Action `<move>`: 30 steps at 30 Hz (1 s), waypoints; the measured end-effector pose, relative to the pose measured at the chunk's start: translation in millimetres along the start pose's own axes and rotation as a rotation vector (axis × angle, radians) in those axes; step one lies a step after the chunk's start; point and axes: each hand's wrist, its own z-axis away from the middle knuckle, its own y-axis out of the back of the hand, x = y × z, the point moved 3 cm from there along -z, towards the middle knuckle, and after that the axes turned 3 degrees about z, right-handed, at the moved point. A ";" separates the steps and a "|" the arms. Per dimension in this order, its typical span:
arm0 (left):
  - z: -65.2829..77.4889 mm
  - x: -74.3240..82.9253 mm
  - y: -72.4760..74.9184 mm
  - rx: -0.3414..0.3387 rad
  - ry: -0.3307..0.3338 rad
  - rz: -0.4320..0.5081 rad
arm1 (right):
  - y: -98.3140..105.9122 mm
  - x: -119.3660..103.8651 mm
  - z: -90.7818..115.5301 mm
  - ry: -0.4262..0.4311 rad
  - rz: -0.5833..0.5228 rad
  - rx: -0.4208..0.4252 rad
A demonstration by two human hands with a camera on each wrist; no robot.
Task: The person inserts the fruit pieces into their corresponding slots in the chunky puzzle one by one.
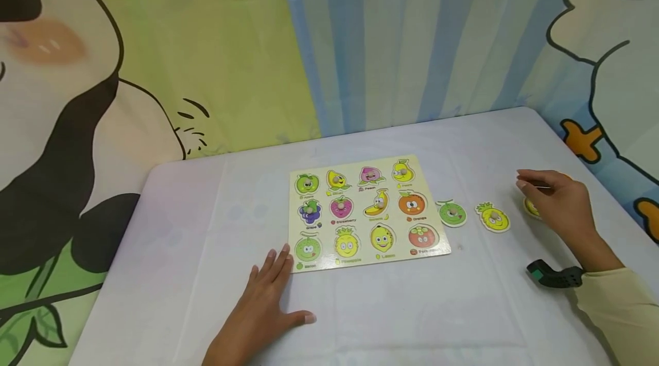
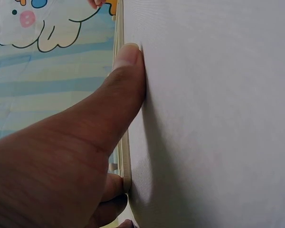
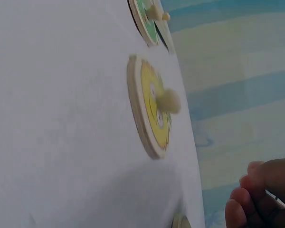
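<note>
A fruit puzzle board (image 1: pixel 334 260) lies on the table, with knobs on the pieces in its upper two rows. Its bottom row shows melon, pineapple, lemon and a red fruit without visible knobs. My left hand (image 1: pixel 262 303) rests at the board's lower left corner, fingertips against its edge and thumb spread. My right hand (image 1: pixel 563 203) hovers over the right side, fingers loosely bent, with nothing visible between them. Below it, a yellow piece (image 1: pixel 530 209) is mostly hidden. Beside the board lie the melon piece (image 1: pixel 453 214) and the pineapple piece (image 1: pixel 493 218), knobs upward (image 3: pixel 168 101).
A white cloth covers the table (image 1: pixel 360 314). Behind it hangs a cartoon-printed curtain (image 1: pixel 206 57). A black band with a small device (image 1: pixel 553 274) is on the right wrist. A bit of orange (image 1: pixel 566 176) shows just behind the right hand; its kind is unclear.
</note>
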 end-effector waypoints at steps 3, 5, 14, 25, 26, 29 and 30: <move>0.4 0.4 0.8 0.002 -0.004 -0.002 | 7.6 15.8 -2.0 -0.063 0.024 -0.006; 0.6 0.6 1.5 0.005 -0.013 0.002 | 12.2 27.5 -4.4 -0.117 0.032 -0.003; 0.1 -0.2 0.2 -0.004 -0.005 0.003 | 25.1 63.7 -15.5 -0.329 0.088 0.012; -0.1 -0.4 0.0 0.002 -0.006 0.009 | 19.9 93.8 -23.6 -0.353 0.105 -0.032; -0.2 -0.4 0.1 0.004 -0.009 0.012 | 19.8 95.3 -24.4 -0.360 0.098 -0.042; 0.0 -0.7 0.4 0.002 -0.004 0.015 | 17.1 96.1 -26.8 -0.385 0.110 -0.092; 0.0 -0.9 0.2 0.000 -0.003 0.015 | 16.1 95.5 -28.0 -0.384 0.117 -0.111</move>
